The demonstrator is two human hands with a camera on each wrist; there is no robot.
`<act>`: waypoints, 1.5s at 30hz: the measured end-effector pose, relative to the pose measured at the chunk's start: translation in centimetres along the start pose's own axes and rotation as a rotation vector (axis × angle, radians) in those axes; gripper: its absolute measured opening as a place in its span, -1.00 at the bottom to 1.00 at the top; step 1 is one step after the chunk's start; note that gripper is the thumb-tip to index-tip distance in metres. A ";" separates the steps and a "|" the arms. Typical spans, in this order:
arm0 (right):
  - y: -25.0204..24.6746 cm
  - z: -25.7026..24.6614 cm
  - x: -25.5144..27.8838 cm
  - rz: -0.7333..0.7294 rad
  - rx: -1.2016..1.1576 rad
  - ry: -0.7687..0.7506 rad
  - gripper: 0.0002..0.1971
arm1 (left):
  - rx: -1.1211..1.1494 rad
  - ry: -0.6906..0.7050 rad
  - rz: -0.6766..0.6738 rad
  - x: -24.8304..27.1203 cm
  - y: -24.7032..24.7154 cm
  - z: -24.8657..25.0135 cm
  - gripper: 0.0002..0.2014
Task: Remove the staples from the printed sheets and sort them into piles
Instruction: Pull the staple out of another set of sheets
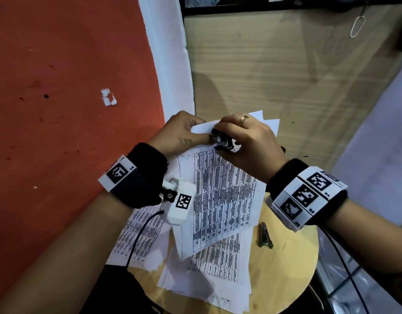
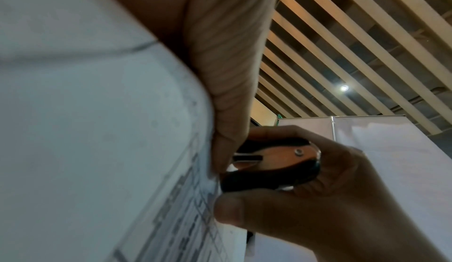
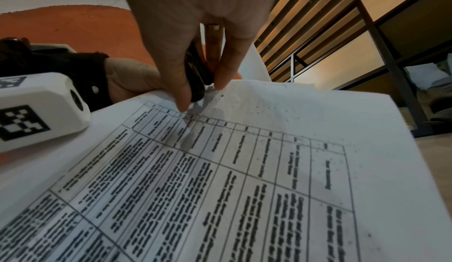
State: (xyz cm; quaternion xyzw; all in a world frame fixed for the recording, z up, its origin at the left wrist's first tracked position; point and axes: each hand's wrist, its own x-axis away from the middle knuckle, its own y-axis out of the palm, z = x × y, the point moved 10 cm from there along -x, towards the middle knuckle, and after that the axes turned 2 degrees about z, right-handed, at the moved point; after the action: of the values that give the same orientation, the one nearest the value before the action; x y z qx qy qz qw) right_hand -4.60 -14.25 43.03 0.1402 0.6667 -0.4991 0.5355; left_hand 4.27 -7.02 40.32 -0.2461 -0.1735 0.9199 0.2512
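Two hands work at the top corner of one lifted sheet (image 1: pixel 220 200).
We see the left hand (image 1: pixel 184 132) pinching that corner, the right hand (image 1: pixel 247 141) squeezing a remover (image 1: pixel 222 139) there, above the piles (image 1: pixel 209 268).

support: round wooden table (image 1: pixel 286 264) | on it: printed sheets (image 1: pixel 209 266), small dark tool (image 1: pixel 265 235)
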 end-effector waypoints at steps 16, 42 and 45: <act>0.7 0.1 -0.2 -0.025 0.044 -0.029 -0.85 | 0.034 -0.023 -0.067 0.1 0.2 0.0 -0.78; 1.7 5.2 3.8 0.044 -0.299 0.433 -0.72 | -0.003 -0.087 0.217 0.6 -2.3 -2.3 -0.70; 3.8 8.2 7.8 -0.055 -0.297 0.645 -0.73 | -0.025 -0.105 0.213 0.9 -2.9 -2.7 -0.70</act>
State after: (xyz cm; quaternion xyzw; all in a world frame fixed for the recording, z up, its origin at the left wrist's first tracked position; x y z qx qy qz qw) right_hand -0.21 -21.86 35.02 0.1934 0.8702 -0.3411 0.2983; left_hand 6.17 -3.65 39.05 -0.2179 -0.1708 0.9508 0.1394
